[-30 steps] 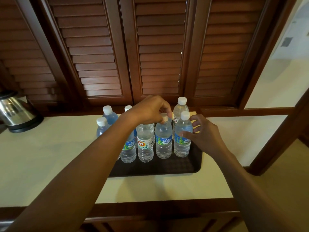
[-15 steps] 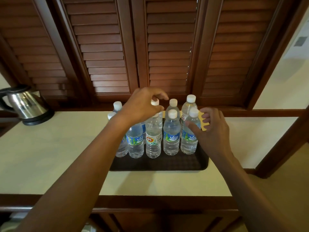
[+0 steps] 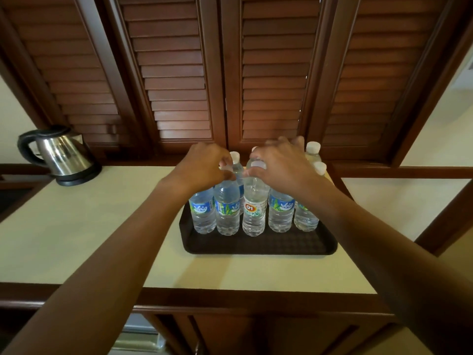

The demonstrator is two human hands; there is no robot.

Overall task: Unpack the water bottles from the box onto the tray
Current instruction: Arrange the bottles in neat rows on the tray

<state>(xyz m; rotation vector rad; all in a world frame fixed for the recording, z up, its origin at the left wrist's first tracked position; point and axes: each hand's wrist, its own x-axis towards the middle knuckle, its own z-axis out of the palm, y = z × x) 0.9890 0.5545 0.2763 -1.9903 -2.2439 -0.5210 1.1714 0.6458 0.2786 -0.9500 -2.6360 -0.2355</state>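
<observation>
Several clear water bottles with white caps stand upright in two rows on a dark brown tray (image 3: pixel 256 245). My left hand (image 3: pixel 202 167) pinches the top of a blue-label bottle (image 3: pixel 227 208) in the front row. My right hand (image 3: pixel 281 165) closes its fingers around the cap of the orange-label bottle (image 3: pixel 254 211) beside it. Both bottles rest on the tray. My hands hide the caps of the neighbouring bottles. No box is in view.
The tray sits on a cream counter (image 3: pixel 76 226) with a wooden front edge. A steel kettle (image 3: pixel 61 155) stands at the far left. Brown louvred doors (image 3: pixel 271 73) rise right behind the bottles. A doorway opens to the right.
My right hand has moved left from the rightmost front bottle to the cap of the orange-label bottle. My left hand has shifted onto a blue-label bottle's top. The camera has tilted up.
</observation>
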